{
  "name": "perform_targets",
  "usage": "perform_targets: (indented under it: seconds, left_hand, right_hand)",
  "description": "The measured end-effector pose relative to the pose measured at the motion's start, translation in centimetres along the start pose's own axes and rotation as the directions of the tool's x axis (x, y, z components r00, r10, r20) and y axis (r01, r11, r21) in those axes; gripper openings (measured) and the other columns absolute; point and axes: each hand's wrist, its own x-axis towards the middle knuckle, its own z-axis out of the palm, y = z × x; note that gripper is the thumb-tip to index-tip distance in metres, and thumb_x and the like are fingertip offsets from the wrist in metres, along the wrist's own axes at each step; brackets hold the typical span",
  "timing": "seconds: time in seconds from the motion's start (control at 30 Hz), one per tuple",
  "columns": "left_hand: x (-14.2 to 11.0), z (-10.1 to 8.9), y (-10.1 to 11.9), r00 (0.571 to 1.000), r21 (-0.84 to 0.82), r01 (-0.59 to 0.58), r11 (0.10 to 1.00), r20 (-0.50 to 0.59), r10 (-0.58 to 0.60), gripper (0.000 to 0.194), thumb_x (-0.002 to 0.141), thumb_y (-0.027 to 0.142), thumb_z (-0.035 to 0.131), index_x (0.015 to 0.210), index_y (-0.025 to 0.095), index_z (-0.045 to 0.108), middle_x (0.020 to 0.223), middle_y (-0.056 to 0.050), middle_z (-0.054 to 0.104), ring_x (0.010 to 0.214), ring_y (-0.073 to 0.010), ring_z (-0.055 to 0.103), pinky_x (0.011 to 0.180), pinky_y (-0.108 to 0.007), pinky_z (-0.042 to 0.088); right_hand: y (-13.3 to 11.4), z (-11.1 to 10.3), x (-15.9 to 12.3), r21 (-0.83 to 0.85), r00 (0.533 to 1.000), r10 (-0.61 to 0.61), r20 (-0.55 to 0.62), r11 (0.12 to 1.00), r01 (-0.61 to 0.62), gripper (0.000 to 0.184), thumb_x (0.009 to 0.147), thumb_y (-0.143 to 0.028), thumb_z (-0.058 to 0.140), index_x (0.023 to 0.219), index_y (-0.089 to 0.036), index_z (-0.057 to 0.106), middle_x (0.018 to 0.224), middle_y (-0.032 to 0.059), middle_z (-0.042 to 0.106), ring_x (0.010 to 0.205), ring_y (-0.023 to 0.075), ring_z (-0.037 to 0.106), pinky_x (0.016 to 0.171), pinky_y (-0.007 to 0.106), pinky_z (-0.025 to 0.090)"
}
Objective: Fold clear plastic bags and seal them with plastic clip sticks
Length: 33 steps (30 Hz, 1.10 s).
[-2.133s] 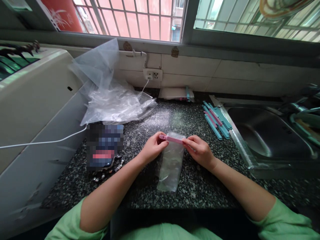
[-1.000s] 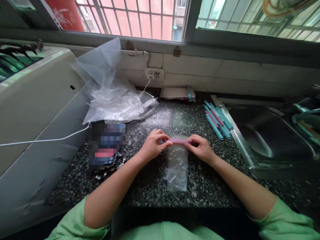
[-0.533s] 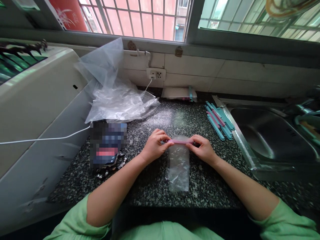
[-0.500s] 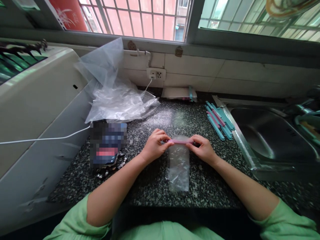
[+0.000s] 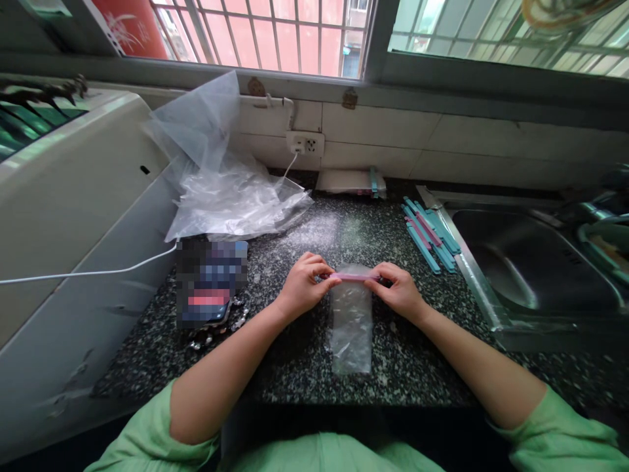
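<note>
A pink bag-sealing clip (image 5: 351, 277) lies across the upper end of a clear plastic bag (image 5: 352, 331). My left hand (image 5: 305, 283) pinches the clip's left end between thumb and fingers. At its right end, my right hand (image 5: 396, 288) grips it the same way. The bag hangs down from the clip toward me over the speckled countertop, and a short strip of it shows above the clip. Fingertips hide both ends of the clip. Several blue and pink sealing clips (image 5: 428, 235) lie in a loose pile to the right, beside the sink.
A heap of clear plastic bags (image 5: 230, 196) sits at the back left. Nearer is a phone, partly blurred (image 5: 211, 285), with a beaded strap beside it. A packet with clips (image 5: 346, 181) rests against the tiled wall. The steel sink (image 5: 472, 295) borders the dark countertop (image 5: 289, 373) on the right.
About two seconds ago the clip and bag were tilted, with the clip's left end showing. Both hands have since turned them straight and closed over the clip's ends. Little differs over the last second.
</note>
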Motion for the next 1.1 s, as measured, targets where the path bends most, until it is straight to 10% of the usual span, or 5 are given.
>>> perform_targets:
  seconds: [1.1]
  left_hand:
    - [0.1, 0.18, -0.32, 0.994, -0.068, 0.105, 0.992, 0.001, -0.105, 0.016, 0.074, 0.031, 0.063, 0.064, 0.018, 0.066, 0.063, -0.002, 0.06, 0.071, -0.0164, 0.049, 0.07, -0.029, 0.041]
  right_hand:
    - [-0.06, 0.01, 0.02, -0.003, 0.999, -0.035, -0.019, 0.999, 0.035, 0.017, 0.079, -0.029, 0.06, 0.065, -0.019, 0.058, 0.066, 0.0016, 0.059, 0.066, 0.0148, 0.054, 0.063, 0.028, 0.042]
